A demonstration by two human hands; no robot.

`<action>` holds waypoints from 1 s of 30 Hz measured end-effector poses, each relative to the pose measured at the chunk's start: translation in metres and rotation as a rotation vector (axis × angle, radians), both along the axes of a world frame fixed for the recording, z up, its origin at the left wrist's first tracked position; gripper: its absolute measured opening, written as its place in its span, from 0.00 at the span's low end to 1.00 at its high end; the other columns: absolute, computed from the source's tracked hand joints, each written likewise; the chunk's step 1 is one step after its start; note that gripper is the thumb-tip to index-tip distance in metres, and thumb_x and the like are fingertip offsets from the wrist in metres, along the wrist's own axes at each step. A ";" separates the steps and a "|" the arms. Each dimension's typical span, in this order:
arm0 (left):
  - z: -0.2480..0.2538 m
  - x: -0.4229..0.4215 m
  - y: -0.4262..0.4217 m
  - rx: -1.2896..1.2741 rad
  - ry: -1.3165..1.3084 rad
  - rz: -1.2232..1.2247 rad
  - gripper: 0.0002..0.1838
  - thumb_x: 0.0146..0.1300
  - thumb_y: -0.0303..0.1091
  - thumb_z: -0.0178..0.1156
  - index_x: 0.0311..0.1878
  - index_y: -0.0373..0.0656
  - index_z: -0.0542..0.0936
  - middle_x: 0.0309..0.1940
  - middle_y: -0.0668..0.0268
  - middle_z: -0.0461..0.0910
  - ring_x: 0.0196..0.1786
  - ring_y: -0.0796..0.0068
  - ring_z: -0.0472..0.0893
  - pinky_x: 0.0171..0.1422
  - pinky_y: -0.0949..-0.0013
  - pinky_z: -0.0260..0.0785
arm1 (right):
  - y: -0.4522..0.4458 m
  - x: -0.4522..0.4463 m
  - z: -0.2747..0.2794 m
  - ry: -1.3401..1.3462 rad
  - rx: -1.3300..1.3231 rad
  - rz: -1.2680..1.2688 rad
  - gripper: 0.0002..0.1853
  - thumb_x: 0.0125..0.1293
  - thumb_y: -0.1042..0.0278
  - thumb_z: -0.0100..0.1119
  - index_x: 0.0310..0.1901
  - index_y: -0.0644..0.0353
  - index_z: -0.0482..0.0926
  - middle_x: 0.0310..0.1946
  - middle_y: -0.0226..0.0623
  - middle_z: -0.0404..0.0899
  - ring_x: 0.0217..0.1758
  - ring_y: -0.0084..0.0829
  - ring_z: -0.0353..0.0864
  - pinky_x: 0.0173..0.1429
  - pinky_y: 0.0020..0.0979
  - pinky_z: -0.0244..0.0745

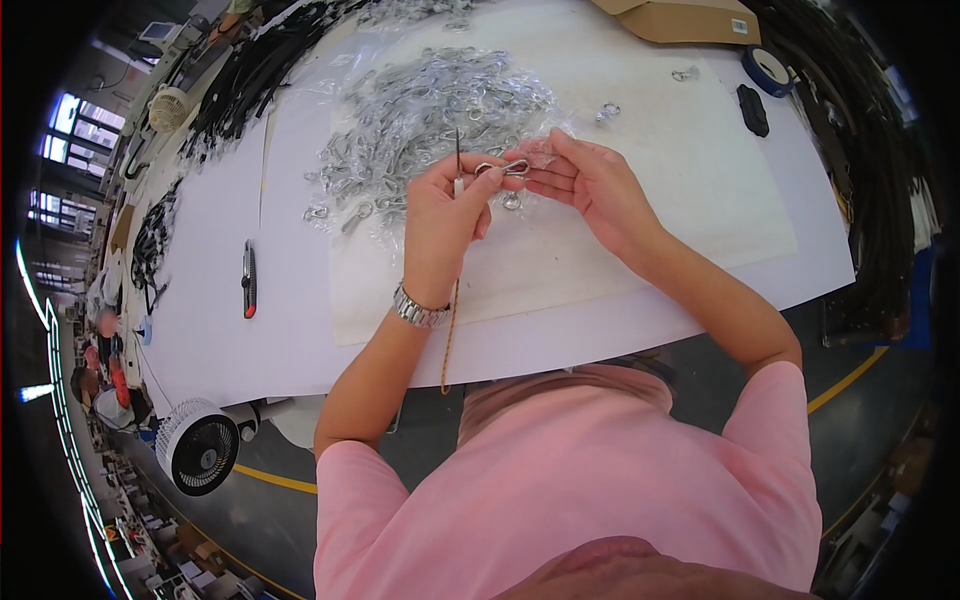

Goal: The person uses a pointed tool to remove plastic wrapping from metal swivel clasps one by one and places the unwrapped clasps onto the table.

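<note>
My left hand [447, 205] is closed, pinching a small silver metal clasp [510, 168] between thumb and fingertips. A thin dark pointed tool [458, 148] with a whitish base sticks up from the same hand. Below that wrist hangs a brown braided cord [451, 335]; its upper end is hidden. My right hand [603, 190] has thumb and forefinger closed on a clear plastic wrapper [538, 152], its other fingers beside the clasp's right end. Behind both hands spreads a large heap of metal clasps in clear plastic wrappers [420, 110].
A box cutter [249, 280] lies on the white table [290, 340] at left. Blue tape [767, 71], a black object [752, 110] and a cardboard box [680, 20] are at upper right. Black straps [250, 90] line the far left. A fan [200, 447] stands by the near edge.
</note>
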State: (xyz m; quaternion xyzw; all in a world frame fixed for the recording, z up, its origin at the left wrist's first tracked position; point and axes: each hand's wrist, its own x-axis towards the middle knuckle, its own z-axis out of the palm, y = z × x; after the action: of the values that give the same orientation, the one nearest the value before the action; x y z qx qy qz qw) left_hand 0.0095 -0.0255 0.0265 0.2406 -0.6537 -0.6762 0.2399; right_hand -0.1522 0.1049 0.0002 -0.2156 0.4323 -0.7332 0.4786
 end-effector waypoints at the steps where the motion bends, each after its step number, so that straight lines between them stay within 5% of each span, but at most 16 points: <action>1: 0.000 0.000 0.001 -0.001 -0.007 0.000 0.10 0.77 0.33 0.67 0.50 0.34 0.85 0.38 0.59 0.93 0.20 0.90 0.70 0.23 0.81 0.58 | 0.000 0.000 0.000 -0.003 -0.006 -0.004 0.21 0.87 0.58 0.50 0.62 0.69 0.83 0.59 0.47 0.89 0.61 0.38 0.90 0.73 0.38 0.81; 9: -0.002 -0.001 0.003 0.069 0.070 0.011 0.12 0.76 0.34 0.68 0.52 0.35 0.83 0.40 0.61 0.93 0.20 0.90 0.69 0.22 0.81 0.54 | -0.002 0.008 -0.002 0.011 0.007 -0.001 0.21 0.88 0.58 0.50 0.64 0.69 0.82 0.61 0.44 0.88 0.61 0.34 0.90 0.73 0.37 0.82; 15: -0.009 -0.003 0.003 -0.350 -0.158 0.001 0.12 0.76 0.38 0.69 0.43 0.37 0.86 0.27 0.64 0.89 0.18 0.89 0.70 0.22 0.80 0.57 | -0.001 0.015 -0.003 0.001 -0.064 0.018 0.20 0.86 0.59 0.55 0.62 0.68 0.83 0.57 0.43 0.90 0.59 0.31 0.90 0.70 0.36 0.82; 18: -0.002 -0.003 0.007 -0.285 -0.178 -0.014 0.13 0.76 0.39 0.70 0.39 0.39 0.86 0.23 0.64 0.87 0.18 0.88 0.71 0.22 0.80 0.58 | 0.000 0.018 -0.008 0.023 -0.081 0.033 0.20 0.86 0.58 0.56 0.61 0.68 0.83 0.56 0.41 0.90 0.56 0.31 0.90 0.70 0.37 0.81; 27: -0.003 -0.001 -0.004 0.179 -0.013 -0.209 0.11 0.80 0.36 0.66 0.48 0.35 0.85 0.29 0.64 0.87 0.18 0.89 0.69 0.22 0.80 0.56 | -0.002 0.010 -0.013 0.035 -0.092 0.267 0.19 0.85 0.54 0.59 0.61 0.62 0.85 0.51 0.35 0.89 0.55 0.26 0.87 0.66 0.34 0.81; 30: 0.005 0.003 -0.019 0.139 -0.006 -0.322 0.13 0.81 0.39 0.64 0.50 0.36 0.85 0.32 0.65 0.87 0.18 0.90 0.65 0.22 0.81 0.54 | -0.004 0.018 0.002 0.081 -0.039 0.067 0.18 0.85 0.53 0.58 0.57 0.61 0.85 0.47 0.33 0.89 0.49 0.24 0.86 0.60 0.32 0.82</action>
State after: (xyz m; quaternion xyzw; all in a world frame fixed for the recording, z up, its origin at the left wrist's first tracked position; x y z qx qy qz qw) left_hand 0.0129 -0.0449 0.0314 0.1505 -0.6363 -0.7487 0.1095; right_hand -0.1338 0.1007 0.0019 -0.2687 0.4296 -0.7158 0.4806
